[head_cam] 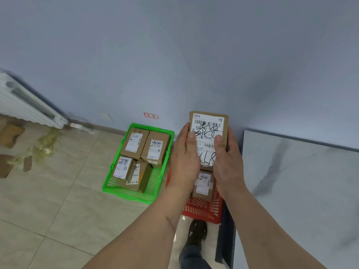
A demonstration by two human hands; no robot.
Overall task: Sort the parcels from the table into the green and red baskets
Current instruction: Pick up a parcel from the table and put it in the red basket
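Observation:
I hold a brown cardboard parcel [208,131] with a white shipping label and black handwriting up in front of me. My left hand [184,156] grips its left edge and my right hand [227,162] grips its right edge, thumbs on the label. It hangs above the red basket [202,209] on the floor, where another labelled parcel [203,184] lies. To the left stands the green basket [134,193] with several brown parcels [153,150] inside.
A white marble-pattern table [299,191] fills the right side, its dark edge beside the red basket. A white radiator [27,101] and scraps of cardboard and tape [44,146] lie at the left. My foot [196,232] stands on the tiled floor below the red basket.

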